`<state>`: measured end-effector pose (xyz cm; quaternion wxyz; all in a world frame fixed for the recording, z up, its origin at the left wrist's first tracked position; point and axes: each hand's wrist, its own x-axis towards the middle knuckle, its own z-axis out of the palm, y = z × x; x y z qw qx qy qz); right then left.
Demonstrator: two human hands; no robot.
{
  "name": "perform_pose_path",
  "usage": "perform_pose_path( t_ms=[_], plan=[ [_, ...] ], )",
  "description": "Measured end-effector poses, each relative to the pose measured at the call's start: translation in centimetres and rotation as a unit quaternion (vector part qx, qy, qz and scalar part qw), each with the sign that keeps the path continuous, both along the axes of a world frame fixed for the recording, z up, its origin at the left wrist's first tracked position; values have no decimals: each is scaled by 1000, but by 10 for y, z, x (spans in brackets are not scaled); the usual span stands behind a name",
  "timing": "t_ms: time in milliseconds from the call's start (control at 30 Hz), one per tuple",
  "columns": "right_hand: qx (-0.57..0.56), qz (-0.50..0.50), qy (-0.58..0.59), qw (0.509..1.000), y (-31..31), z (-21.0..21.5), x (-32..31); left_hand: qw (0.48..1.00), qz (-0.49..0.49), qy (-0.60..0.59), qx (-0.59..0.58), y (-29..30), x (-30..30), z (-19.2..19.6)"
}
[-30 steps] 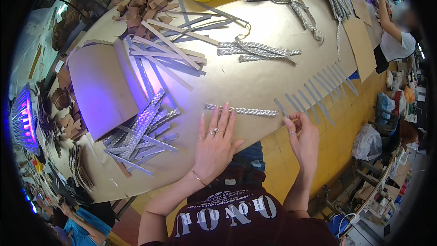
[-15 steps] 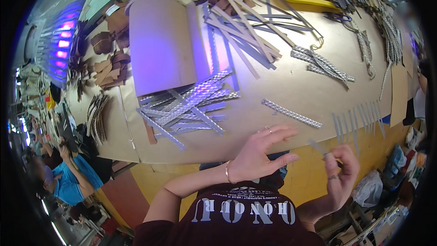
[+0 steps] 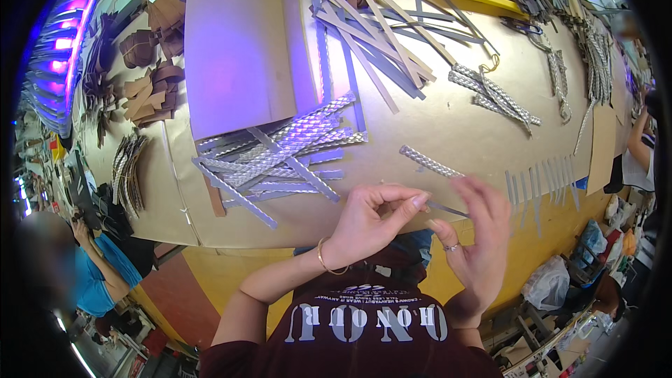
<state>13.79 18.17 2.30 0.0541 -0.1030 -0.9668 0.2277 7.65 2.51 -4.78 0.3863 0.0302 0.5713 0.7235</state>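
My left hand (image 3: pixel 381 222) is closed in a pinch on one end of a thin grey strip (image 3: pixel 445 209), just in front of the table's near edge. The strip points right, toward my right hand (image 3: pixel 479 231), whose thumb and slightly blurred fingers are apart around its far end. A braided silver strap (image 3: pixel 428 161) lies on the table just beyond my hands, its right end partly hidden behind my right fingers. To the right, several similar grey strips (image 3: pixel 537 185) hang in a row over the table edge.
A pile of braided silver straps (image 3: pixel 280 161) lies at the left, partly beneath a curved tan board (image 3: pixel 238 56). Flat tan strips (image 3: pixel 381 35) and bundled braids (image 3: pixel 493 98) lie farther back, near a yellow tray (image 3: pixel 483 1). A person in blue (image 3: pixel 105 273) is at far left.
My right hand has moved left, bringing the grey strip to my left hand. My left fingers have closed on its end, while my right fingers have spread apart.
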Motion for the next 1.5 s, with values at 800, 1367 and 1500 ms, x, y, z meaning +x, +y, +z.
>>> perform_pose_path(
  t_ms=[800, 1367, 1500],
  plan=[
    [-137, -106, -149, 974, -3, -60, -44, 847, -116, 407, -322, 0, -8, -13],
    [-114, -131, -163, 971, 0, -56, -37, 694, -229, 527, -434, 8, -6, -13],
    [-170, -161, -179, 956, 27, -49, -19, 614, -257, 576, -474, 9, -2, -12]
  ],
)
